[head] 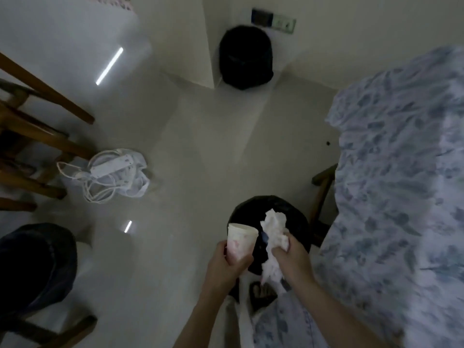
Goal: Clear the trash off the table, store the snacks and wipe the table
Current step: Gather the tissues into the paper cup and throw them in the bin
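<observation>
Paper cup (pixel 241 241) gripped in left hand (pixel 229 263), fingers wrapped round it; crumpled tissue (pixel 275 231) clenched in right hand (pixel 292 256). Both held over black-lined bin (pixel 298 222) on floor. Beyond: white power strip (pixel 113 168), then black bag (pixel 244 57) in corner.

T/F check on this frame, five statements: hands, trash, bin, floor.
1. The left hand grips a paper cup. True.
2. The right hand is empty. False: it grips crumpled tissue.
3. The tissue is over the black-lined bin. True.
4. The cup lies inside the bin. False: the left hand holds it.
5. The power strip sits on a table. False: it lies on the floor.
</observation>
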Demonstrator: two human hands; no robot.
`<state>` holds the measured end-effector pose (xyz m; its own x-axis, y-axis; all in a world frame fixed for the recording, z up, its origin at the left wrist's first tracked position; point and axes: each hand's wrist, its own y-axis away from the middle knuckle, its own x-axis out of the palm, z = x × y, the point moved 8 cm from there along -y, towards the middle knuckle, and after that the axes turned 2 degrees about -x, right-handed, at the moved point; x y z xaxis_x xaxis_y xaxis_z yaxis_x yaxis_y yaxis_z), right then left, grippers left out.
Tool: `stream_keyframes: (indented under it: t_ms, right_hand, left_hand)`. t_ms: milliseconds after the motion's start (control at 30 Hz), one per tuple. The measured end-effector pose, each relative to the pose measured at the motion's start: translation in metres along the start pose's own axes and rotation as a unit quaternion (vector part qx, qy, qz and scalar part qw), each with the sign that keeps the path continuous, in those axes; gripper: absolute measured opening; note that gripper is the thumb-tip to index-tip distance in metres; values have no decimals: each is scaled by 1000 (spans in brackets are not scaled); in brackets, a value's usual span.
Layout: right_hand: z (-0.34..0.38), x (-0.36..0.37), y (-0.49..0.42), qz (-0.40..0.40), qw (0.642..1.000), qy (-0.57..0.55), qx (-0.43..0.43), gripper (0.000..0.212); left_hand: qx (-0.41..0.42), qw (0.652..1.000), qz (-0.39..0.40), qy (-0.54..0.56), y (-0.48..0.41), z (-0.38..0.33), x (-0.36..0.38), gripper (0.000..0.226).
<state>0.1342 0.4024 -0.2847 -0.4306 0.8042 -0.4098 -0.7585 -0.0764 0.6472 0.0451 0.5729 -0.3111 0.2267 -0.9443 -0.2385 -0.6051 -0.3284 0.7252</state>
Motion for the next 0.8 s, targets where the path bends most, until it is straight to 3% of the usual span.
stream_keyframes:
  t_ms: [200,400,467,600,800]
  right_hand:
    - [-86,56,-78,-19,997,-28,62,31]
    - [-149,69,-129,-62,992,-46,105,37]
    - [-156,69,-139,-55,991,-45,112,37]
    - [-151,69,-147,-24,990,-64,127,39]
    - [-97,51,-130,-1,997,3,78,47]
  left_hand:
    - [-22,999,32,-26,-85,66,38,48]
    - [-54,995,80,-19,-151,122,81,62]
    - [-59,993,105,-6,-165,133,93,61]
    - [-20,995,80,-54,-184,134,100,33]
    - [53,990,68,-107,-155,70,83,14]
